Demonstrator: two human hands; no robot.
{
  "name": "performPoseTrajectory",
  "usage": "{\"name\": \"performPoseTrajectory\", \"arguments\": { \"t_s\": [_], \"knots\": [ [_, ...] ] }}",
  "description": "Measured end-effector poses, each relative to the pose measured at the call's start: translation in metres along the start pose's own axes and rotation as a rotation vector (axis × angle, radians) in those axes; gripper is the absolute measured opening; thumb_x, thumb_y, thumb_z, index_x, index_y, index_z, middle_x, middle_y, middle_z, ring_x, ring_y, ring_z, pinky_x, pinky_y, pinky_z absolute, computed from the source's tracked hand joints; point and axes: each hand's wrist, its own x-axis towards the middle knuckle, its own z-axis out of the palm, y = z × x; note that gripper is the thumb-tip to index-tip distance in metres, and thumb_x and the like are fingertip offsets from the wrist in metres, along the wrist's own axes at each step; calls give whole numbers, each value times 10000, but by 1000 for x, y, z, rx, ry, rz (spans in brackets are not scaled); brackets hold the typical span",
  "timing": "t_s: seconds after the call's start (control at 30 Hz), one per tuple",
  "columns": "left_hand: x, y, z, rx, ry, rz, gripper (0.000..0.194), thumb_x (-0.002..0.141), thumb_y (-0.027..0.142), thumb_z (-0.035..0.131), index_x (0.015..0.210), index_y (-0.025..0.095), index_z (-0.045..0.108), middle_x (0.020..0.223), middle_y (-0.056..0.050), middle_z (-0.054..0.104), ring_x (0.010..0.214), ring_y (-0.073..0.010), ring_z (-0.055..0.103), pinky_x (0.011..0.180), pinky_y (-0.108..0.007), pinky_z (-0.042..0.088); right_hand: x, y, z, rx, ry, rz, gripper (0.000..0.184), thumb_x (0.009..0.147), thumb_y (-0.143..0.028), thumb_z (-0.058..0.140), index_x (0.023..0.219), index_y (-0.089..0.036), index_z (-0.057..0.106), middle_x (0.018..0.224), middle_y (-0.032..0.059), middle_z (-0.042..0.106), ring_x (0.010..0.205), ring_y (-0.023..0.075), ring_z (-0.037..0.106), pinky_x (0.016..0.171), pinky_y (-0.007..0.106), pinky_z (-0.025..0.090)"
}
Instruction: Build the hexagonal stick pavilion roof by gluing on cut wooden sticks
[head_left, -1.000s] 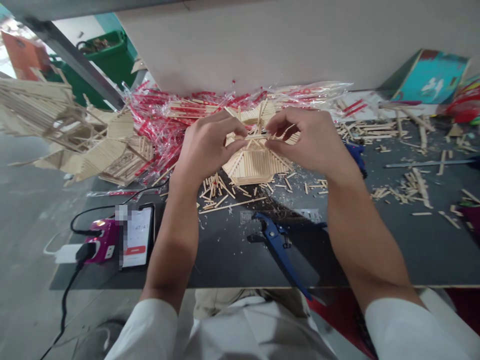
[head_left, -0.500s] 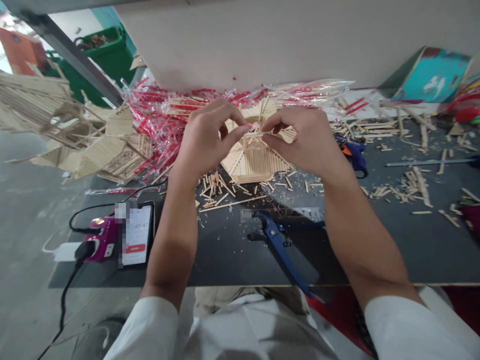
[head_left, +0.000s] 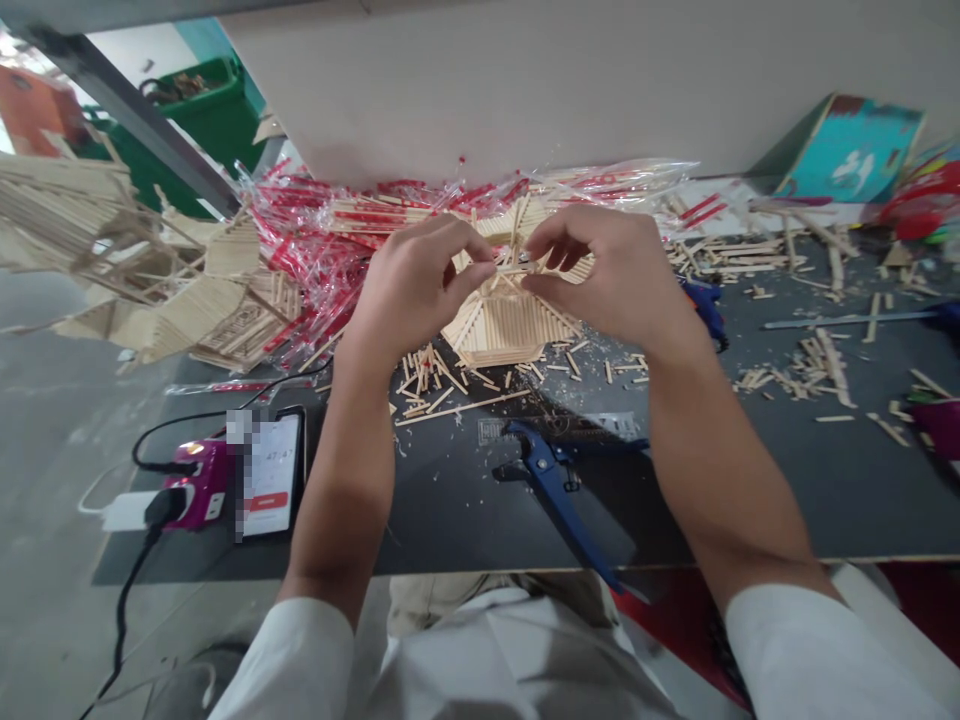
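A small model of thin wooden sticks (head_left: 499,335), with sloping many-sided roof-like faces, stands between my two hands at the back of the table. My left hand (head_left: 420,275) is closed in a pinch at its top left, thumb and forefinger at the end of a short wooden stick (head_left: 511,269) lying across the upper part. On the other side, my right hand (head_left: 611,270) has its thumb and forefinger apart beside the same stick, with nothing visible between them. Fingers partly hide the model's sides.
Short stick offcuts (head_left: 427,380) lie before the model. Nearer are blue cutters (head_left: 559,490) and a clear ruler (head_left: 615,427). Left are a phone (head_left: 271,480), a purple power adapter (head_left: 202,485) and a larger stick model (head_left: 172,270). Red-and-clear wrappers (head_left: 315,240) are piled behind.
My right thumb and forefinger have spread apart at the stick's right end. My left hand keeps its pinch in nearly the same place. The view has shifted slightly.
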Motion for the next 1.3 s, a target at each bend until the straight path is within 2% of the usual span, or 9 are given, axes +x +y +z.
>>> {"name": "performPoseTrajectory", "arguments": {
  "t_s": [0.27,0.43,0.53,0.8,0.97,1.07,1.13,1.2,1.3],
  "knots": [
    [0,1,-2,6,-67,-48,77,995,311,690,973,253,736,935,-21,746,775,-187,631,740,-393,514,0,1,0,-16,28,42,183,886,-431,841,932,-267,775,947,49,766,852,246,705,849,434,603],
    [-1,6,-4,-28,-62,-72,76,991,271,711,951,231,763,915,-21,753,750,-176,641,750,-378,514,-1,-2,-5,-29,38,2,80,918,-335,783,885,-264,799,909,46,771,781,229,695,781,422,577],
    [-1,6,-4,-36,-47,-71,47,972,245,735,947,226,770,909,-18,760,731,-165,636,740,-367,510,-1,-1,-5,-11,35,43,51,908,-297,769,896,-257,797,899,47,774,779,224,697,761,405,577],
    [-2,7,-5,-16,-66,-125,91,977,294,709,941,240,771,897,-15,767,747,-181,664,777,-376,551,4,8,0,184,70,220,205,941,-388,793,885,-224,682,822,35,702,727,192,680,657,344,548],
    [-2,5,-11,-6,-40,-168,109,989,326,707,942,234,744,897,-6,774,751,-169,677,762,-360,548,6,11,-3,251,80,295,178,1036,-204,650,892,-229,547,803,16,638,635,132,630,622,307,517],
    [-3,2,-17,-23,-10,-208,97,1006,326,690,974,237,710,924,6,775,789,-152,675,763,-338,537,4,9,-2,203,57,258,205,1097,-166,510,918,-255,466,746,-11,604,632,130,608,638,303,491],
    [-4,0,-20,-50,4,-230,105,1021,333,679,1006,229,676,931,13,774,804,-137,659,773,-324,524,3,7,-1,112,83,225,240,1130,-221,465,896,-266,438,728,-13,593,650,144,591,673,321,477],
    [-5,-2,-22,-69,-8,-260,150,1055,368,642,1053,219,629,935,19,774,795,-122,638,774,-313,505,1,3,0,-9,111,204,304,1146,-315,458,846,-269,436,707,-4,582,667,165,579,716,350,473],
    [-6,-3,-24,-78,-33,-302,225,1114,450,535,1119,225,546,919,27,768,758,-117,624,754,-310,477,1,3,1,-107,77,185,343,1110,-425,557,813,-262,500,691,8,600,700,192,600,747,373,486]
  ]
}}
